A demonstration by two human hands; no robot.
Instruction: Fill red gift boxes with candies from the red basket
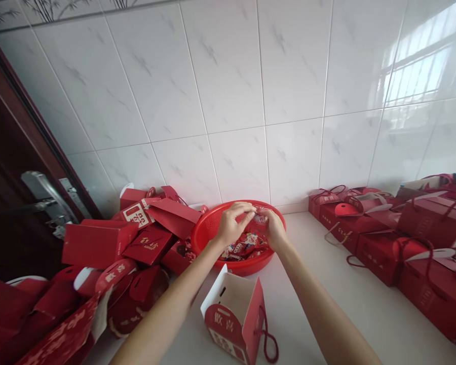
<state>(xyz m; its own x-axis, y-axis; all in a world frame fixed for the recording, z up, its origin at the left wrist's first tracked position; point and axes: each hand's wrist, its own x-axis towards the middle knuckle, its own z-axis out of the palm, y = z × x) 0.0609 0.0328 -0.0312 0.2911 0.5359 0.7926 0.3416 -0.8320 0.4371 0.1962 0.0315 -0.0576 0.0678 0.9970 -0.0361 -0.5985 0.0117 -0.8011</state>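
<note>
Over the red plastic basket (247,268), my left hand (233,221) and my right hand (275,229) come close together, fingertips pinched. Between them is a small clear-wrapped packet (261,219), partly covered by the fingers; its contents are too small to tell. Several shiny red candy packets (247,244) lie in the basket below. Nearer to me, between my forearms, a red gift box (253,317) stands upright with its top open, pale inside. A dark red cord handle (268,342) hangs from its right side.
To the left, folded red boxes (101,241) lie in a loose heap beside a dark door with a metal handle (45,195). Rows of closed red gift boxes (378,253) with cord handles stand on the right. A white tiled wall (235,91) rises behind the white surface (307,314).
</note>
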